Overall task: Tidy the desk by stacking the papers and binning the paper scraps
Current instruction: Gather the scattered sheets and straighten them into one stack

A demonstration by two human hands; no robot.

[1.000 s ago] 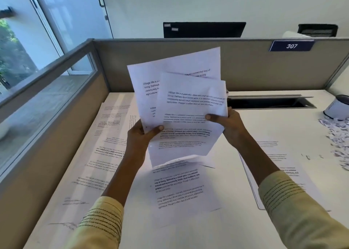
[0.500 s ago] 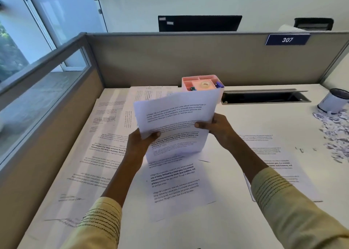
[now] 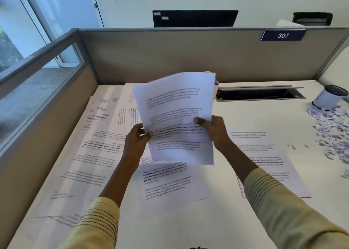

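held papers [image 3: 176, 116] between both hands [image 3: 135, 140], above the desk [image 3: 245, 113]

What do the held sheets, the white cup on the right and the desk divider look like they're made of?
Held sheets: thin matte printer paper; they curl and bow between the left hand and right hand.
White cup: smooth, faintly glossy, probably ceramic or plastic; can't tell which.
Divider: matte beige panel, likely fabric-covered, with a grey metal-looking frame.

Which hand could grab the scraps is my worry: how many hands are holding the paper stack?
2. The left hand grips the lower left edge of the paper stack, and the right hand grips its right edge. Neither is free.
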